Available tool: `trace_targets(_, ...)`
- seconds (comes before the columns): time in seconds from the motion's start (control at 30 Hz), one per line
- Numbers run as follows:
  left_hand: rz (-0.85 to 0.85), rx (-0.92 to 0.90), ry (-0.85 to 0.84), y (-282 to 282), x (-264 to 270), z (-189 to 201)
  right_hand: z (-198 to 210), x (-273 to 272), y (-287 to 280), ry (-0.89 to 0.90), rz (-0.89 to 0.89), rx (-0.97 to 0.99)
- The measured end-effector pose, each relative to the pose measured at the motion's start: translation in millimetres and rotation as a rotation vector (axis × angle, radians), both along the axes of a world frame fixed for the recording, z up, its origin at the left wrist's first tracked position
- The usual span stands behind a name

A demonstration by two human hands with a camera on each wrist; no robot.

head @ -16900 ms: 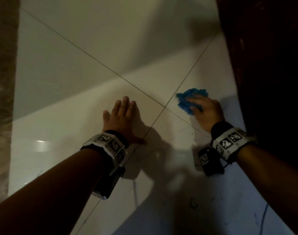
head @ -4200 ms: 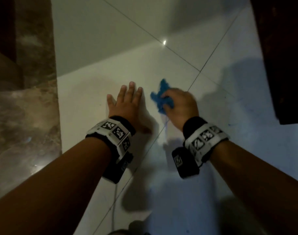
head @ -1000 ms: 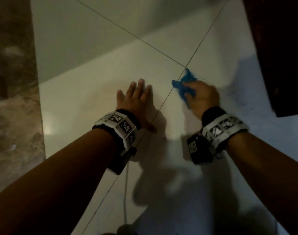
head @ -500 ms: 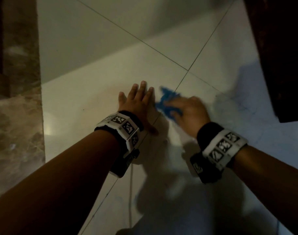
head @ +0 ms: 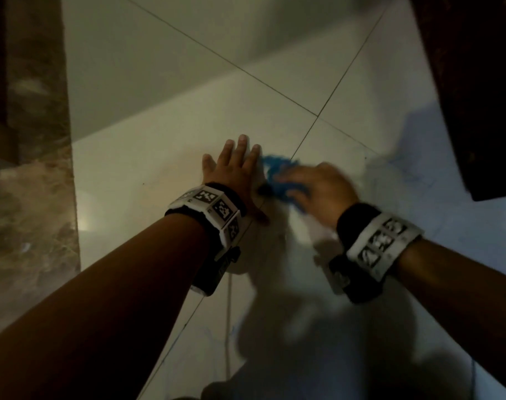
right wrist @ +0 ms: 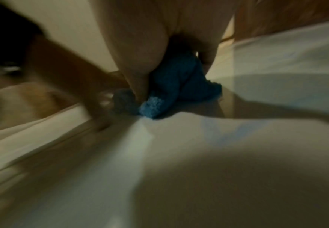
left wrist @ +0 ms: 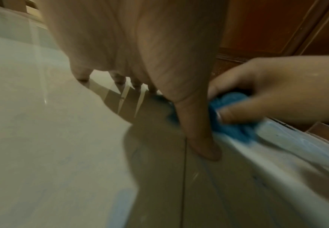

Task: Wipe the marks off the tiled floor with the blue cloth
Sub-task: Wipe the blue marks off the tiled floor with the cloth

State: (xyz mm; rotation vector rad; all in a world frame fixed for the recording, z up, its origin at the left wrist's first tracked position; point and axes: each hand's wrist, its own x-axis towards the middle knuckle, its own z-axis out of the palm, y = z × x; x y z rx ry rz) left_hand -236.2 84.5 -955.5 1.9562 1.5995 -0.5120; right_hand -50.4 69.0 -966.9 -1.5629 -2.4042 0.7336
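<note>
While bunched, blue cloth (head: 277, 180) without clear axis

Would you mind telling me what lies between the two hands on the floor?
The blue cloth, bunched under the right hand, lies right beside the flat left hand; no bare tile shows between them. The head view shows this.

The left hand (head: 234, 171) lies flat on the tiled floor (head: 148, 168), left of a grout line that runs from near to far. The right hand (head: 318, 189) is just beside it on the right, on top of the cloth (head: 277, 180), which is on the floor between the two hands, at the left hand's fingers. Scribbled marks (head: 404, 171) lie on the floor to the right of the right hand. A wooden door (head: 476, 82) stands at the far right, and a marble strip (head: 29, 197) borders the floor on the left.
</note>
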Motion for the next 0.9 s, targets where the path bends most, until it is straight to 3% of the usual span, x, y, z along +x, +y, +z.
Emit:
trace_targets(0.07,0.001,-0.013,-0.014,-1,-2,0,-4,25,29,-0.037,-0.272,-0.013)
trace_targets(0.13,0.005,-0.028,-0.017,-1,-1,0,-11,34,34,0.091,-0.508,-0.029)
trace_targets(0.2,0.003,-0.028,-0.007,-1,0,0,-14,13,14,0.088,-0.428,0.045)
trace_targets(0.27,0.005,-0.026,0.002,0,1,0,-12,-4,-12,0.027,-0.131,0.059)
trace_targets(0.33,0.003,-0.023,0.005,0,1,-1,-3,3,-9,-0.041,0.010,-0.017)
trace_targets(0.47,-0.002,-0.023,-0.003,-1,-1,0,-3,44,32,-0.132,-0.300,-0.021)
trace_targets(0.57,0.001,-0.027,-0.002,-1,0,0,0,42,30,-0.259,-0.212,-0.200)
trace_targets(0.67,-0.019,-0.030,0.015,0,-1,-1,12,45,20,-0.150,-0.042,-0.301)
trace_targets(0.77,-0.045,-0.034,0.046,3,-2,3,16,54,20,0.034,-0.032,-0.225)
trace_targets(0.83,-0.086,-0.006,0.049,9,3,9,15,60,26,0.033,-0.087,-0.190)
trace_targets(0.9,-0.157,0.025,0.045,20,12,14,13,64,33,-0.078,-0.188,-0.094)
